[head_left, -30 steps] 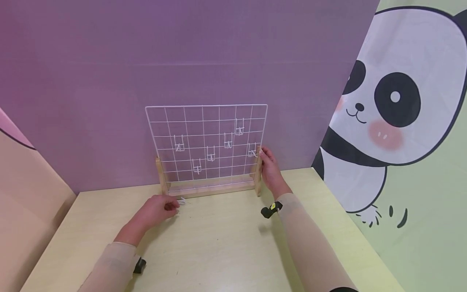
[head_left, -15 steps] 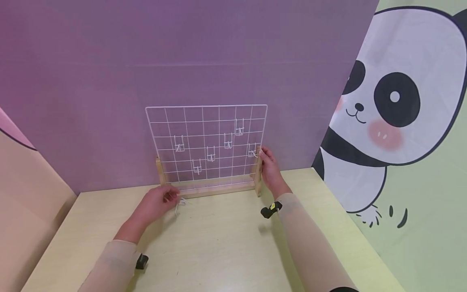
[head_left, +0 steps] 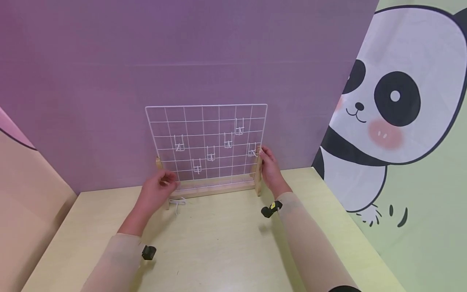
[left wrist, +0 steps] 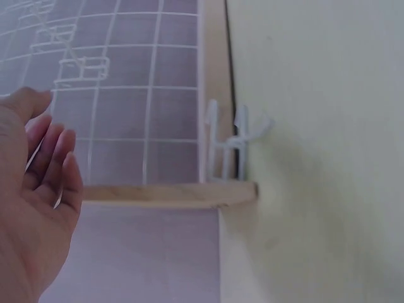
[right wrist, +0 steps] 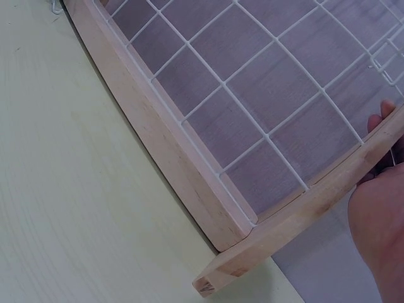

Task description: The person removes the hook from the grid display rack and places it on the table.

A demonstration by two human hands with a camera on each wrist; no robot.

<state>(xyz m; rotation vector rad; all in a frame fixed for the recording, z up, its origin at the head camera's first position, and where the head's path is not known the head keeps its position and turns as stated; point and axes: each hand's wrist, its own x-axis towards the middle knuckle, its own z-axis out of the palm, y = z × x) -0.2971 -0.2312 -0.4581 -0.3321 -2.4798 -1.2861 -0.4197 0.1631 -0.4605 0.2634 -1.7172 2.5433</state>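
A white wire grid (head_left: 204,121) stands upright in a wooden stand (head_left: 219,190). Several white wire hooks (head_left: 228,142) hang on its bars. My right hand (head_left: 271,168) grips the stand's right post, its fingers partly hidden behind the wood; the right wrist view shows the post (right wrist: 303,218) too. My left hand (head_left: 157,188) hovers beside the left post with loosely bent fingers, thumb apart from them and nothing between. Below that hand, a loose white wire hook (left wrist: 228,142) lies at the foot of the stand, close to the left post (left wrist: 170,194).
The stand is on a pale wood table (head_left: 219,243), near its back edge. Behind rises a purple panel (head_left: 204,48). A wall with a panda picture (head_left: 397,97) is to the right, and a beige panel (head_left: 29,202) borders the left side.
My left hand has risen from the tabletop toward the left post, uncovering the loose hook at the stand's foot. My right hand has kept its grip on the right post.
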